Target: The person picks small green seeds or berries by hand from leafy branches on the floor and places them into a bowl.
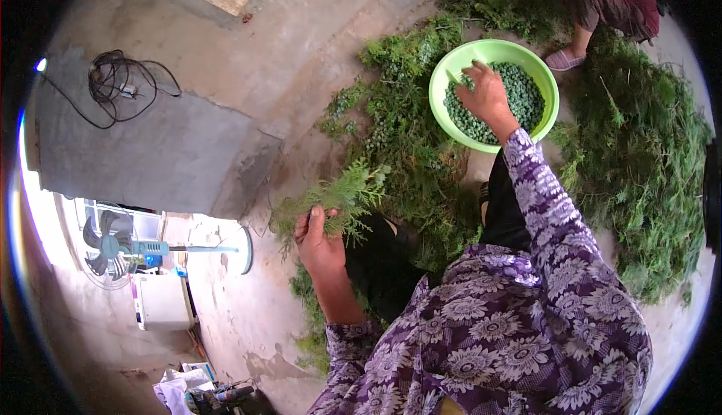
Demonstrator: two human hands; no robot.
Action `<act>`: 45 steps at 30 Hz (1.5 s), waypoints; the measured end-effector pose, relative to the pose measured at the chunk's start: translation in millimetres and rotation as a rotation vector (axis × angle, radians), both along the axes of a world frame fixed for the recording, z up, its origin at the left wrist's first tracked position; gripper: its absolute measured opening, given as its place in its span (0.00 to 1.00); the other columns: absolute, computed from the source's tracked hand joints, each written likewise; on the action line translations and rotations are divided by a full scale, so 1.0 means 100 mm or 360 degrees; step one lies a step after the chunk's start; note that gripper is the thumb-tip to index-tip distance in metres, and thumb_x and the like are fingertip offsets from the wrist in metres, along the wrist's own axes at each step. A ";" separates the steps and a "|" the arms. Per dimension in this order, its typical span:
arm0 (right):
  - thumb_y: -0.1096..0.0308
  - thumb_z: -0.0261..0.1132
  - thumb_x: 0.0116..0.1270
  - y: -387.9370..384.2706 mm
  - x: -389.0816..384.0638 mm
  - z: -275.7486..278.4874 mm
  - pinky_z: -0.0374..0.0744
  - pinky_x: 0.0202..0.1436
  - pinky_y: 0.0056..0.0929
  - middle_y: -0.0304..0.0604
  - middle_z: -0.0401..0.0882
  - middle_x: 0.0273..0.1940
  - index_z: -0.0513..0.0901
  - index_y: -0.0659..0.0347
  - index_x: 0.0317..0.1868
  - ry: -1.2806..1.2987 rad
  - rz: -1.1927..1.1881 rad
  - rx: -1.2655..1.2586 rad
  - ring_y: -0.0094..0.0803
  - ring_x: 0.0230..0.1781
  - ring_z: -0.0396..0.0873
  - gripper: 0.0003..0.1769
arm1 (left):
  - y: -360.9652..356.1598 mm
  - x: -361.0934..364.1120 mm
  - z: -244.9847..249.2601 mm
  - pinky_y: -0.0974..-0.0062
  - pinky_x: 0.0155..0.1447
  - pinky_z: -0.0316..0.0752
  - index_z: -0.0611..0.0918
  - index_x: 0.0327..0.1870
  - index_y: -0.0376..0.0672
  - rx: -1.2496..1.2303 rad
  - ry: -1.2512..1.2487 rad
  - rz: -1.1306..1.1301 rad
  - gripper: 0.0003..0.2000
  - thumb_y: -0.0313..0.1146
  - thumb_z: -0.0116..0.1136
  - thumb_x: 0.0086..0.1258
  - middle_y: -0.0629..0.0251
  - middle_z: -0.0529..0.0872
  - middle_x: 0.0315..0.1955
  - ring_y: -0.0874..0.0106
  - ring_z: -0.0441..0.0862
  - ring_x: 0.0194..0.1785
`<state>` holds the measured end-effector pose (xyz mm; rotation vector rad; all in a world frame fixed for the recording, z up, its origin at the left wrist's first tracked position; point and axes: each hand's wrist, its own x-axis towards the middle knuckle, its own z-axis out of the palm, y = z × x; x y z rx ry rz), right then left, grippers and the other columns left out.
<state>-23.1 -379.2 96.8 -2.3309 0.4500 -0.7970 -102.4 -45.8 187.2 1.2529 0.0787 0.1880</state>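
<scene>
Concrete floor (226, 302) below, left fingers (317, 223) pinch a conifer sprig (350, 195), likely light, springy, best held by its stem; right fingers (482, 74) spread over green cones (524, 90).

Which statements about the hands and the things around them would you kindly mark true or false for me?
1. The left hand holds a conifer sprig. True.
2. The right hand is also gripping the conifer sprig. False: it is over the light-green basin.
3. The light-green basin holds only clear water. False: small green cones fill much of it.
4. A black cable lies in loops on the grey slab. True.
5. The pedestal fan is at the right of the picture. False: it is at the left.
</scene>
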 end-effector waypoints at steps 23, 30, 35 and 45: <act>0.66 0.66 0.55 1.45 -0.98 0.31 0.71 0.24 0.16 0.30 0.77 0.27 0.78 0.58 0.37 0.0583 0.1878 0.2908 0.15 0.23 0.73 0.10 | -0.02 0.02 -0.02 0.68 0.52 0.68 0.77 0.38 0.35 0.0452 -0.0541 -0.0932 0.08 0.26 0.57 0.57 0.56 0.77 0.41 0.66 0.74 0.46; 0.72 0.63 0.58 1.47 -0.95 0.29 0.72 0.29 0.16 0.31 0.77 0.28 0.79 0.65 0.37 0.0214 0.1755 0.2470 0.16 0.28 0.72 0.07 | -0.23 -0.21 -0.25 0.67 0.54 0.67 0.70 0.51 0.38 0.0057 -0.0058 -0.0684 0.18 0.33 0.55 0.62 0.59 0.75 0.47 0.67 0.73 0.50; 0.70 0.63 0.56 1.45 -0.99 0.28 0.72 0.31 0.17 0.32 0.77 0.26 0.79 0.66 0.32 0.0168 0.1731 0.1880 0.15 0.27 0.71 0.07 | -0.10 -0.12 -0.49 0.68 0.52 0.70 0.71 0.51 0.38 -0.0014 0.0485 -0.0646 0.15 0.35 0.49 0.66 0.63 0.78 0.44 0.68 0.76 0.46; 0.73 0.62 0.57 1.20 -1.06 0.41 0.71 0.27 0.14 0.30 0.75 0.25 0.78 0.62 0.34 0.0166 0.1659 0.1966 0.14 0.24 0.71 0.04 | -0.07 -0.10 -0.54 0.71 0.48 0.72 0.71 0.49 0.34 -0.0211 0.0481 -0.0622 0.15 0.31 0.48 0.65 0.61 0.79 0.40 0.68 0.77 0.42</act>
